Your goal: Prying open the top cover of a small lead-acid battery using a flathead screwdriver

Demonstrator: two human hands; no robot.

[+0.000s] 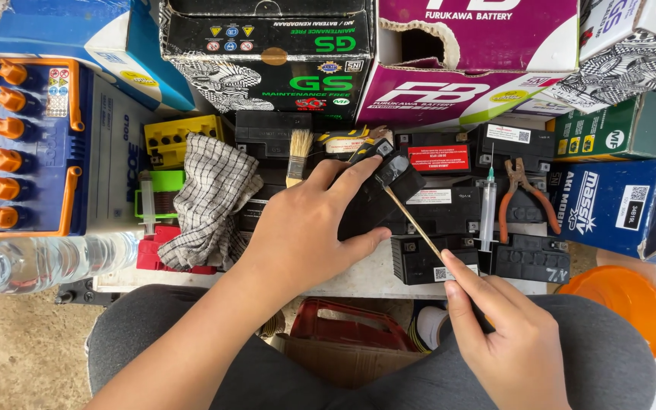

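Observation:
My left hand [309, 228] grips a small black battery [377, 199], tilting it up from a light worktop [358, 279]. My right hand [506, 334] pinches a thin metal rod [413, 224] whose tip touches the top edge of the battery. Several other small black batteries [430, 258] lie around it, some with red and white labels. A paintbrush [298, 156] and a checked cloth [210, 201] lie just left of my left hand.
A syringe [488, 209] and orange-handled pliers [521, 193] rest on batteries at right. A large blue battery with orange caps [17, 144] and a plastic bottle [47, 262] are at left. Cardboard boxes [465, 61] line the back. An orange lid [620, 296] sits lower right.

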